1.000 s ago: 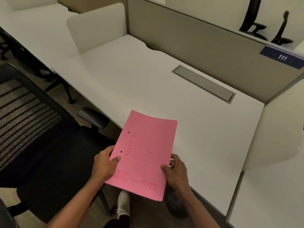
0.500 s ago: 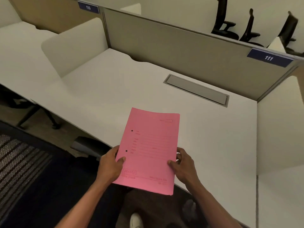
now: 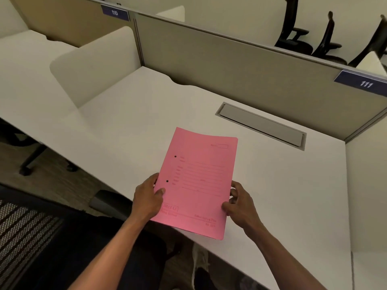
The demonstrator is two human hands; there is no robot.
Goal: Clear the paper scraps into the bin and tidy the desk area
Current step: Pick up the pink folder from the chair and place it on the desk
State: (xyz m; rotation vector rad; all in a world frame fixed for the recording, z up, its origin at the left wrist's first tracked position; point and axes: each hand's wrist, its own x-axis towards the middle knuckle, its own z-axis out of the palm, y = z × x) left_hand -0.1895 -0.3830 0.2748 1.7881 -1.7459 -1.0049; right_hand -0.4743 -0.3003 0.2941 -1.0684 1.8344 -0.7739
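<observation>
A pink paper folder point(image 3: 199, 181) with two punched holes and printed lines is held over the front edge of the white desk point(image 3: 129, 126). My left hand point(image 3: 147, 198) grips its left edge, thumb on top. On the right edge, my right hand point(image 3: 240, 203) pinches the folder with its fingertips. The folder's near end overhangs the desk edge. No paper scraps and no bin are in view.
A grey cable-tray lid point(image 3: 261, 124) is set into the desk near the beige back partition point(image 3: 240, 65). White side dividers point(image 3: 94, 65) flank the desk. A black mesh chair point(image 3: 31, 237) stands at the lower left. Labels 110 and 111 sit on the partition.
The view has swung up and to the right. Both hands have carried the pink folder a little forward over the desk edge, still holding it.
</observation>
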